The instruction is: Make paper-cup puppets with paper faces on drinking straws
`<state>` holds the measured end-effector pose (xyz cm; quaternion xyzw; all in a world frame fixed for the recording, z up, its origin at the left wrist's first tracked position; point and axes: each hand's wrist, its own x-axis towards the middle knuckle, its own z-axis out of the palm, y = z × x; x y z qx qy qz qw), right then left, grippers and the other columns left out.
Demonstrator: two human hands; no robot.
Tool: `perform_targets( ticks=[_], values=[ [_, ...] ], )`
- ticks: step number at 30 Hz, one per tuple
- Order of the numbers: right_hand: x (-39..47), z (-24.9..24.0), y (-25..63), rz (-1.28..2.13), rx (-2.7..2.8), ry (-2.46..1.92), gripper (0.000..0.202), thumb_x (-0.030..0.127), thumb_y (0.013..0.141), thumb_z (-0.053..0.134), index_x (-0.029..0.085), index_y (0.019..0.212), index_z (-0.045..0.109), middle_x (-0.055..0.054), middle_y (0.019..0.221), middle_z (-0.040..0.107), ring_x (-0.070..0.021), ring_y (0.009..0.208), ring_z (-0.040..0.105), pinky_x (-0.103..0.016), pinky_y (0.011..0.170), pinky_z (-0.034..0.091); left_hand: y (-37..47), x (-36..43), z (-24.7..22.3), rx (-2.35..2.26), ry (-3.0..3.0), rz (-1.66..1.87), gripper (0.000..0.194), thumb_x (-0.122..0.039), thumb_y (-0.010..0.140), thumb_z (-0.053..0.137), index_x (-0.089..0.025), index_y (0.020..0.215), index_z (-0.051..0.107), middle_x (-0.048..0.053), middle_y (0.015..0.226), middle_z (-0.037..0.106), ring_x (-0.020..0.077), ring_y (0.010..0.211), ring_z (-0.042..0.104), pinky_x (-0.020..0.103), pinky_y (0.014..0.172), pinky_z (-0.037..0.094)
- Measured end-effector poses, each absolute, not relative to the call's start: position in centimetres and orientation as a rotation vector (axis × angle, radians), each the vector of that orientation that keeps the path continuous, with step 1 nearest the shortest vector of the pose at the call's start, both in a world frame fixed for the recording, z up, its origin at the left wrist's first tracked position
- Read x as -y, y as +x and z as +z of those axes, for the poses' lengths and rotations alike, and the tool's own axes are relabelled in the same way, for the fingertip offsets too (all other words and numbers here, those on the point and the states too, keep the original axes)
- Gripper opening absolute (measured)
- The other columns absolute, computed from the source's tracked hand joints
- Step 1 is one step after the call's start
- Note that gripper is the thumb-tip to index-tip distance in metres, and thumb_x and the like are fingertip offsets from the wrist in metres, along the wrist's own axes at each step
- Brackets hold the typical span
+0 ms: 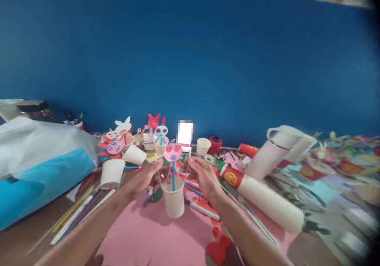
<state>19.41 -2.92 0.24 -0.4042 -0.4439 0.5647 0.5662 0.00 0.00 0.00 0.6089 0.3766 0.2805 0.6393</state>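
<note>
A white paper cup (174, 202) stands upright on pink paper in front of me. From it rises a blue straw (173, 177) bearing a pink paper face (172, 152) with red eyes and drawn lashes. My left hand (151, 175) is left of the straw, its fingers pinched on a thin white strip (156, 160). On the other side my right hand (203, 173) pinches a second thin white strip (188, 160). Both strips reach down toward the cup; blur hides where their lower ends join.
Behind the hands are several decorated cups, a blue-faced figure (161, 131) and a tipped paper cup (135, 155). At right lie a stack of paper cups (270, 202) and a tilted white pitcher (273, 151). Pencils (74, 212) and a blue-and-white package (56, 175) lie left.
</note>
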Motion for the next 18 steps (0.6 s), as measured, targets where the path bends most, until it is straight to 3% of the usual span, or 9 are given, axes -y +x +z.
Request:
perform_targets(
  ticks=[6,13,18],
  values=[
    [2.76,-0.14,19.04,1.386,0.973,-0.880,0.019,0.034,0.076,0.058,0.016,0.072,0.059,-0.002,0.074,0.064,-0.0146,0.067,0.061,-0.022,0.054,0.044,-0.09,0.26,-0.61,-0.893,1.385,0.588,0.058,-0.056,0.082,0.026,-0.013,0.064,0.060,-0.001,0.035,0.045,0.0095,0.035,0.037,0.024,0.043,0.031],
    [2.91,-0.13,18.85,1.349,0.995,-0.909,0.022,0.039,0.073,0.060,0.017,0.070,0.059,-0.002,0.073,0.065,-0.0153,0.068,0.061,-0.025,0.057,0.044,-0.19,-0.28,-0.95,-0.818,1.284,0.546,0.058,-0.057,0.082,0.026,-0.013,0.070,0.061,-0.002,0.033,0.041,0.0096,0.033,0.033,0.023,0.039,0.030],
    [3.10,0.00,18.49,1.326,1.024,-0.942,0.023,0.038,0.074,0.059,0.016,0.069,0.058,-0.002,0.065,0.064,-0.0130,0.062,0.059,-0.023,0.055,0.042,-0.34,-0.35,-0.87,-0.739,1.155,0.516,0.054,-0.054,0.083,0.027,-0.012,0.076,0.061,0.001,0.043,0.050,0.0088,0.034,0.035,0.023,0.039,0.031]
  ],
)
